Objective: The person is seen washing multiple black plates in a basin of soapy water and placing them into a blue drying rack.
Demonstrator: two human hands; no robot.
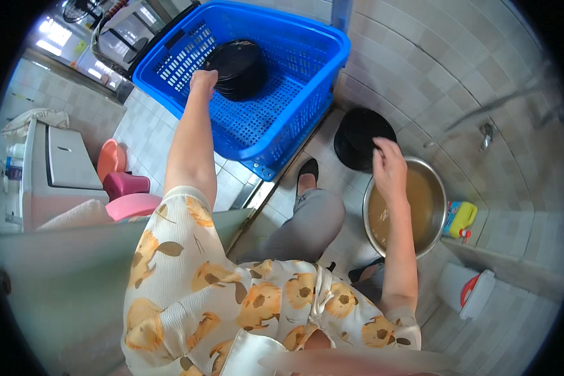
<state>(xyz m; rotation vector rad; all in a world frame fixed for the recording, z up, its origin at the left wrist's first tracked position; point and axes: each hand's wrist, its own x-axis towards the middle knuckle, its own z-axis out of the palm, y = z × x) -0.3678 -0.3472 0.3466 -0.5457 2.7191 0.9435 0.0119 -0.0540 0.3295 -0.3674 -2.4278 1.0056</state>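
My left hand (204,82) reaches into a blue plastic laundry basket (282,143). It is at the left rim of a stack of black round dishes (238,68), with the thumb over the edge and the other fingers mostly hidden. A second black round stack (361,136) stands on the floor by the wall. My right hand (389,164) hangs over the right edge of that stack, fingers bent and slightly apart, with nothing visible in them; whether it touches the stack I cannot tell. Under my right forearm is a steel basin (442,207) of cloudy brown water (416,197).
The basket rests on a blue base (263,170) beside a raised door track (263,188). A yellow-green bottle (461,218) stands by the basin, near a white bin (465,291). A tap (487,136) juts from the wall. Pink basins (134,207) and a washing machine (70,157) are left.
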